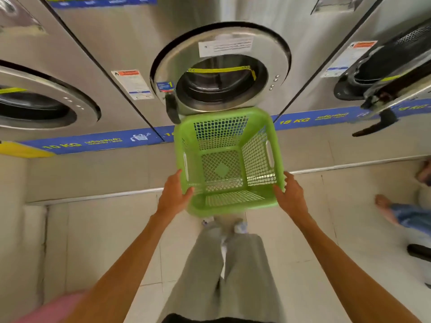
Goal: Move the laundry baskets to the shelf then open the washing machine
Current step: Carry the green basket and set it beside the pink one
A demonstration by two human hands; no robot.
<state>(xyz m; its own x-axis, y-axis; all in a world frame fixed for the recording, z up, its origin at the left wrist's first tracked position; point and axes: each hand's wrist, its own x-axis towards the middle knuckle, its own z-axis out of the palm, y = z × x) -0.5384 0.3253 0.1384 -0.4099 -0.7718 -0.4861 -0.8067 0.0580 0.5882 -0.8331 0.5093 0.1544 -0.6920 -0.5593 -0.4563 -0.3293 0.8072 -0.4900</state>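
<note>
Head view, item one: green laundry basket [227, 159], empty, held off the floor [326, 217] in front of the middle washing machine [221, 73], my left grip [175, 194] and right grip [291, 194] each clasping a near corner of its rim. Shelf: not in view, so I judge the carry only begun. Machine door [275, 54]: appears closed, its handle [172, 110] untouched; opening remains.

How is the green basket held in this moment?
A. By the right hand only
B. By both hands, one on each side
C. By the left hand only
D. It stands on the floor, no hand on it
B: the left hand and the right hand grip opposite sides of the empty green basket, which is in the air before the washer door.
</note>
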